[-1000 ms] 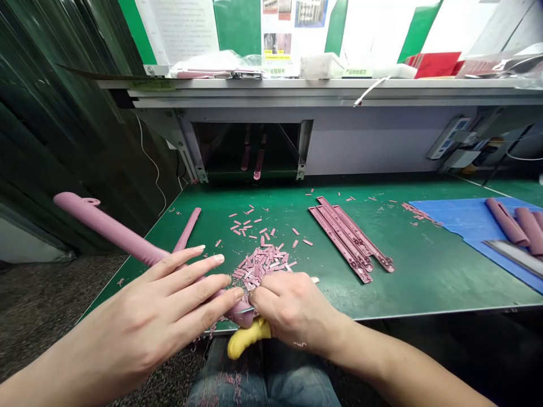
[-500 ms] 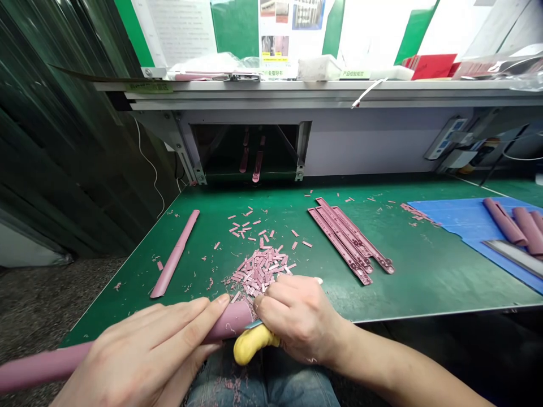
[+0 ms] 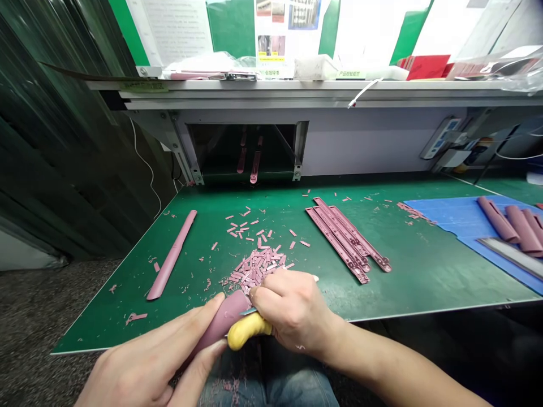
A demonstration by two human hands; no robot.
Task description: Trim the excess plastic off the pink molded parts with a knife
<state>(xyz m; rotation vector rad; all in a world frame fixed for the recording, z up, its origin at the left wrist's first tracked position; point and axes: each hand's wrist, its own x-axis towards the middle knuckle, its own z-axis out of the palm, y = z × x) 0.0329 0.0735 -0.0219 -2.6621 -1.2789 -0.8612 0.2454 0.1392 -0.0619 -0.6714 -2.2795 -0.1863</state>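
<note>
Near the front edge of the bench (image 3: 373, 299), a pink tube (image 3: 221, 322) has been swung from its earlier sideways lie to point down. It is grasped by the left hand (image 3: 144, 362), its fingers (image 3: 186, 333) wrapped around it. A yellow-handled knife (image 3: 248, 331) is clenched in the right hand (image 3: 292, 314), with the blade (image 3: 249, 311) against the tube.

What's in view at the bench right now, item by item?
tube: one, pink, in the left hand
yellow-handled knife: one, yellow with metal blade, in the right hand
long strip: one, pink, on the green mat's left
slotted strips: several, pink, stacked mid-right on the green mat
offcuts: many, pink, heaped and scattered before the hands
green mat: one, green, on the bench
blue mat: one, blue, at right
rolled pieces: at least three, pink, on the blue mat
metal straightedge: one, silver, on the blue mat
left hand: one, bare, at front left
right hand: one, bare, at front centre
</note>
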